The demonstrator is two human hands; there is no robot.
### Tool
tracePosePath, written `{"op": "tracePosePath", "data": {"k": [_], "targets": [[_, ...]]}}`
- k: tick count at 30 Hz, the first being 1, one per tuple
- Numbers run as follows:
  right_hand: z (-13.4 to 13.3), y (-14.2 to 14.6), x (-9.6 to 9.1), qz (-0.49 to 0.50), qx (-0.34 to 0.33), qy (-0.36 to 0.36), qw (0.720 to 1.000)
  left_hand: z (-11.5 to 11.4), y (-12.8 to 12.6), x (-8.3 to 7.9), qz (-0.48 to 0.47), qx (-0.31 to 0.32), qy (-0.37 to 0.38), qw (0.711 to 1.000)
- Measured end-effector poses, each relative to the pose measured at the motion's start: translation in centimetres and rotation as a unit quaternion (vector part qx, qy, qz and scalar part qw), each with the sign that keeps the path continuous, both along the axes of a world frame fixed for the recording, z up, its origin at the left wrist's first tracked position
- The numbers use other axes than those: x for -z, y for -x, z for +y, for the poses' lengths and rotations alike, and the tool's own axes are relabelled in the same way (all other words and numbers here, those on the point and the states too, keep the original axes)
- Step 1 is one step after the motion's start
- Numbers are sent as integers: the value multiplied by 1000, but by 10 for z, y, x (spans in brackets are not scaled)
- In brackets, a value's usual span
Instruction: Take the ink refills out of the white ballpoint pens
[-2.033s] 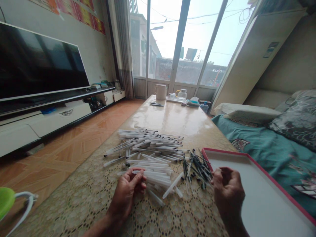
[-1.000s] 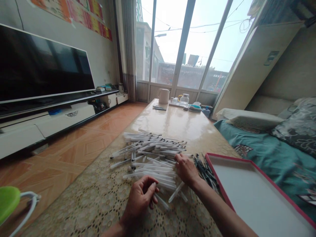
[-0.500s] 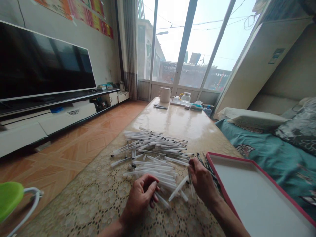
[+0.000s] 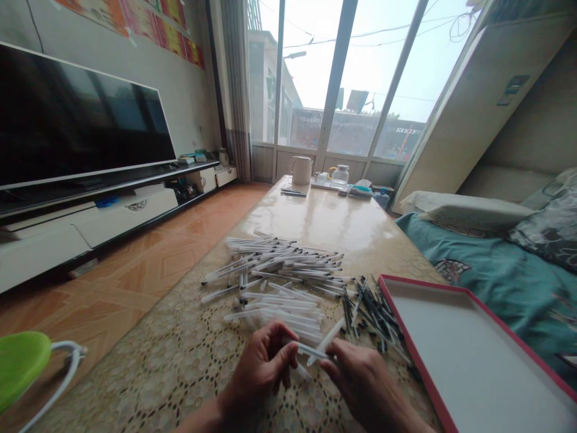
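A slim white pen barrel (image 4: 311,350) spans the gap between my two hands, slightly tilted down to the right. My left hand (image 4: 264,364) pinches its left end between thumb and fingers. Closed around the right end is my right hand (image 4: 360,373); whether it also grips a refill there is hidden. Just beyond my hands lie loose clear-white pen barrels (image 4: 288,313). Farther back is a heap of white pens with black tips (image 4: 293,258). To the right, dark thin refills and small black parts (image 4: 374,313) are scattered.
A shallow red-rimmed box (image 4: 491,334) sits at the table's right side. On the far end of the patterned table (image 4: 202,361) stand a pitcher (image 4: 302,170), a glass jug (image 4: 341,174) and a tissue pack (image 4: 360,189). A green seat (image 4: 22,364) is at the left.
My right hand has moved left and toward me from the dark refills to meet my left hand. The barrel now runs between both hands. My left hand has stayed nearly in place.
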State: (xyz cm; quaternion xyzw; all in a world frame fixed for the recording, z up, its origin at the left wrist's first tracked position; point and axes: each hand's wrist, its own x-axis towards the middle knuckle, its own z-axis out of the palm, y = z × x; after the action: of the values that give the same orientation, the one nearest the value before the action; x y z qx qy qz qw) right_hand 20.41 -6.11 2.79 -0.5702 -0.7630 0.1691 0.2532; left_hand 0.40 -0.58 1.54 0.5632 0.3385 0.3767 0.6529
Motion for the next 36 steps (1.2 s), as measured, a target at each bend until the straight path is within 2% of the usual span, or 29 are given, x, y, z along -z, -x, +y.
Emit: {"op": "tracePosePath", "data": {"k": [3,5,7,12,14,16,18,21,23,25,27,30,34,36], "targets": [[-3,3,-2,7,-15,21,1000,-6,2,-2,102,22,-151,983],[-5,6,-6,63,-29,38,997,-8,4,-3,159,9,-274,948],[-6,8,-13,110,-46,75,990,-8,6,-4,199,-2,-355,913],[-1,10,-29,186,-85,231,951,-8,8,-10,312,38,-478,820],[-1,8,-28,194,-105,249,943,-11,8,-18,344,62,-511,785],[-1,5,-21,172,-121,219,953,-14,8,-26,364,71,-518,771],[-2,1,-9,122,-119,149,974,-17,7,-31,371,81,-490,784],[-2,-3,7,-1,-85,1,996,-16,1,-31,359,84,-395,841],[-1,-4,10,-89,-69,-83,990,-13,-5,-28,336,77,-310,886],[-1,-3,6,-154,-65,-135,977,-9,-9,-26,299,73,-222,925],[0,-2,0,-195,-65,-166,964,-6,-11,-26,259,78,-146,952],[-1,0,-5,-222,-64,-187,955,-5,-11,-25,206,91,-50,973],[-2,3,-3,-232,-55,-196,951,-7,-12,-18,156,87,72,981],[-1,4,0,-230,-54,-198,951,-8,-13,-15,146,87,107,980]]}}
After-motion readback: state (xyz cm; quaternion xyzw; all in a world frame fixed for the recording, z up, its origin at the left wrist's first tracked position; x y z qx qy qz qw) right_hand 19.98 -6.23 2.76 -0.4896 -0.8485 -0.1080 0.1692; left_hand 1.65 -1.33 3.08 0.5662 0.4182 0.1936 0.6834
